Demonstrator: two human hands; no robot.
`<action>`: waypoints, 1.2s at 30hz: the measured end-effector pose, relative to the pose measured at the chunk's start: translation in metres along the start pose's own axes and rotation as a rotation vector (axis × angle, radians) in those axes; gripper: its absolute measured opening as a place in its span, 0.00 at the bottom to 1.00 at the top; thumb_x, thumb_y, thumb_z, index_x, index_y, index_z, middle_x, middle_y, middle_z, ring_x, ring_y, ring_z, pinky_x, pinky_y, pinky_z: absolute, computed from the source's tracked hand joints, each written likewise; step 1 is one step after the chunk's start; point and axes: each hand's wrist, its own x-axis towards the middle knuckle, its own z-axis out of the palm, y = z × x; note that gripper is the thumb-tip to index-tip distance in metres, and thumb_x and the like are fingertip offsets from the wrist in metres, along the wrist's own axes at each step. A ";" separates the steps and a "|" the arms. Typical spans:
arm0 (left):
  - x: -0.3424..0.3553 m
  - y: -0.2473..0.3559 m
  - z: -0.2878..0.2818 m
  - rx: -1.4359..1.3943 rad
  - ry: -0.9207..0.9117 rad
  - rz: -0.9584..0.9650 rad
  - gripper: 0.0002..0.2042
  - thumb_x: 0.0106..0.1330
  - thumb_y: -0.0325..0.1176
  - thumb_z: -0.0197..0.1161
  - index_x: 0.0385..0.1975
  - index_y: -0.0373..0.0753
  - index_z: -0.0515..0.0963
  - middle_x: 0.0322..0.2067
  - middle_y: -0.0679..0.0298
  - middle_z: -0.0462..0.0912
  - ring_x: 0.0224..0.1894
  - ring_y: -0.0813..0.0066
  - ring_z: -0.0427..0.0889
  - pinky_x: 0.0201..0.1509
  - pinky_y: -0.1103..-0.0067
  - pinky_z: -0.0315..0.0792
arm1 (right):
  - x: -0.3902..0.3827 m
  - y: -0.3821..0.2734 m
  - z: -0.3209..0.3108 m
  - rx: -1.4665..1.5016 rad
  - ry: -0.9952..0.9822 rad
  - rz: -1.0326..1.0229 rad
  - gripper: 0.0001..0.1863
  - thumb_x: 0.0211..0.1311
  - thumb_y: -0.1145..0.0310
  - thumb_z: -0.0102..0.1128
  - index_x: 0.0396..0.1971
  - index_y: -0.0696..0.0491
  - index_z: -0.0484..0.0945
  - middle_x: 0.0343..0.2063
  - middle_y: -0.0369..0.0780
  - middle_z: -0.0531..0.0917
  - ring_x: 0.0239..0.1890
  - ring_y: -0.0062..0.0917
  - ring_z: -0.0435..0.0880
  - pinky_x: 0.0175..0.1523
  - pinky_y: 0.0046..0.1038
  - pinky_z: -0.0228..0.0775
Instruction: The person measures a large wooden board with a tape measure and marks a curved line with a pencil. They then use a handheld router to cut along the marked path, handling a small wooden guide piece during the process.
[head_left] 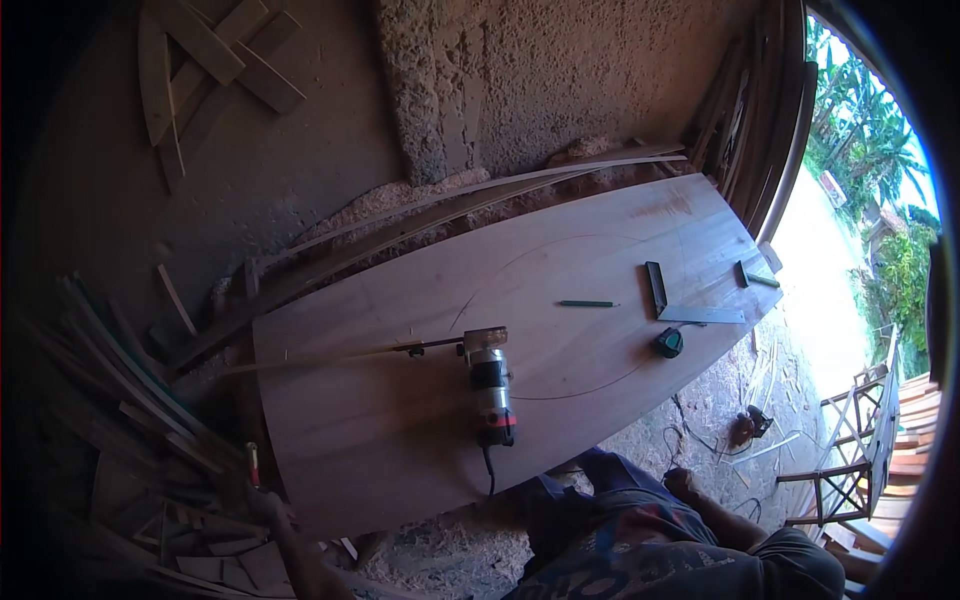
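At the board's left end my left hand (268,503) is closed around a slim red-and-pale tool (253,466), its exact kind unclear. My right hand (682,484) hangs beside my thigh with curled fingers; anything inside them is hidden. A large wooden board (360,440) lies before me, bearing a drawn curved line. On it a trim router (490,385) lies on its side, joined to a thin wooden strip (330,358). Farther right are a green pencil (586,304), a try square (657,290), a dark tape measure (669,343) and a small dark L-shaped tool (757,276).
Long planks (400,225) and shavings lie between the board and the rough wall (560,80). Scrap wood (150,380) is piled at left. A corded reddish power tool (745,428) sits on the floor at right, near a wooden frame (840,470). Timber (765,130) leans by the bright opening.
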 end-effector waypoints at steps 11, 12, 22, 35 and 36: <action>-0.245 0.353 -0.131 -0.010 -0.403 1.218 0.16 0.57 0.31 0.65 0.46 0.44 0.76 0.32 0.64 0.75 0.37 0.64 0.78 0.42 0.67 0.68 | 0.062 -0.417 -0.096 0.324 -0.187 -1.067 0.19 0.65 0.62 0.58 0.51 0.56 0.74 0.41 0.48 0.80 0.39 0.38 0.83 0.42 0.34 0.76; -0.267 0.373 -0.126 0.017 -0.363 1.386 0.14 0.57 0.30 0.63 0.45 0.43 0.77 0.33 0.67 0.75 0.38 0.69 0.76 0.42 0.70 0.68 | 0.064 -0.431 -0.100 0.342 -0.311 -1.071 0.19 0.65 0.62 0.58 0.50 0.57 0.74 0.41 0.48 0.80 0.39 0.37 0.83 0.42 0.34 0.76; -0.326 0.473 -0.018 -0.372 -0.145 0.844 0.45 0.50 0.42 0.75 0.65 0.31 0.57 0.52 0.45 0.73 0.56 0.49 0.72 0.59 0.62 0.67 | 0.147 -0.332 -0.121 0.709 -0.817 -0.307 0.16 0.67 0.58 0.57 0.47 0.51 0.73 0.25 0.29 0.72 0.28 0.13 0.71 0.32 0.21 0.66; -0.302 0.482 0.030 -0.191 -0.432 0.207 0.48 0.43 0.40 0.78 0.63 0.32 0.56 0.51 0.46 0.77 0.52 0.52 0.78 0.55 0.66 0.73 | 0.213 -0.306 -0.130 0.700 -0.904 -0.496 0.18 0.64 0.67 0.60 0.52 0.51 0.72 0.38 0.35 0.79 0.33 0.17 0.78 0.38 0.22 0.72; -0.305 0.485 0.018 -0.244 -0.426 0.235 0.47 0.43 0.39 0.78 0.63 0.32 0.57 0.51 0.47 0.77 0.52 0.53 0.78 0.55 0.67 0.73 | 0.215 -0.308 -0.127 0.766 -0.867 -0.583 0.17 0.63 0.69 0.60 0.51 0.52 0.72 0.39 0.35 0.79 0.34 0.17 0.77 0.40 0.22 0.71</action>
